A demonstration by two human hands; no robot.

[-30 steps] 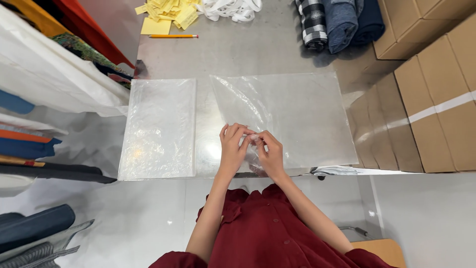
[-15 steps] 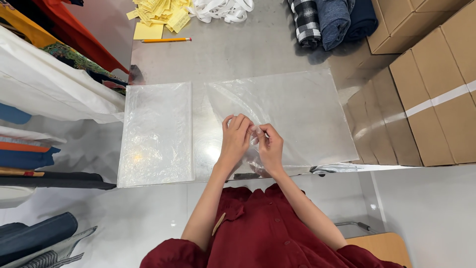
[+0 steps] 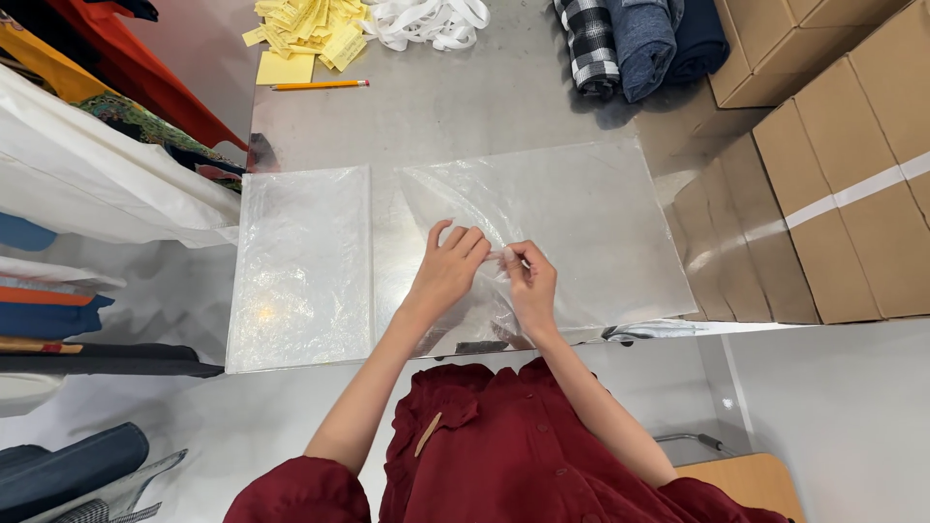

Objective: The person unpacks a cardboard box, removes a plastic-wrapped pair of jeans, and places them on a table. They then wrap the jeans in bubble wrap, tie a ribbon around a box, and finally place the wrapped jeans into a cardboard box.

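Note:
A clear plastic bag (image 3: 572,223) lies flat on the metal table (image 3: 455,116) in front of me. My left hand (image 3: 448,271) rests on its near left part, fingers pressing the film. My right hand (image 3: 531,281) pinches the bag's edge between thumb and fingers, right beside the left hand. The film is lifted and wrinkled between the two hands. A stack of clear plastic bags (image 3: 302,266) lies to the left of my left hand.
Yellow paper slips (image 3: 305,27), a pencil (image 3: 320,85) and white straps (image 3: 426,19) lie at the table's far side. Folded fabrics (image 3: 639,39) sit far right. Cardboard boxes (image 3: 833,165) stand on the right. Hanging garments (image 3: 97,126) line the left.
The hands stay on the same spot of the bag; the fingers have shifted slightly and the film between them is more wrinkled. The camera has moved a little.

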